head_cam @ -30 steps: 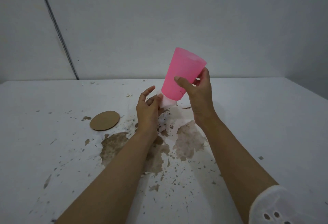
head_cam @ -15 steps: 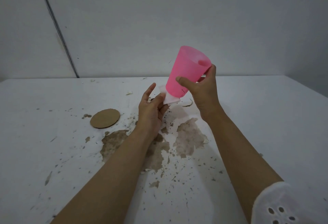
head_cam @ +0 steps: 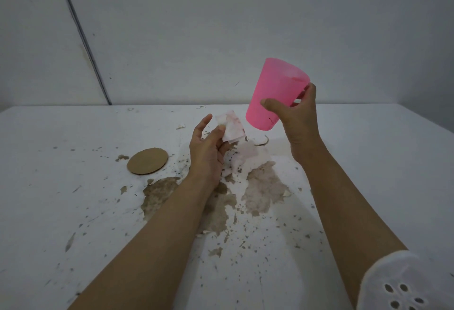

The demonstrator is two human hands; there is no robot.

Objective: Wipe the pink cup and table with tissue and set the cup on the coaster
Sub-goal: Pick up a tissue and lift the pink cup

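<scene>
My right hand holds the pink cup in the air above the table, tilted, with its rim up and to the right. A small dark mark shows near the cup's base. My left hand pinches a folded white tissue with faint pink stains, a little left of and below the cup, not touching it. The round brown coaster lies flat on the white table, left of my left hand.
Brown worn patches and many dark flecks cover the table's middle. A thin curved ring mark lies below the cup. A grey wall rises behind the table's far edge. A white eyelet sleeve is at the lower right.
The cup has moved right and away from the tissue, which had been pressed against its base. My left hand stays in about the same place, tissue still in it.
</scene>
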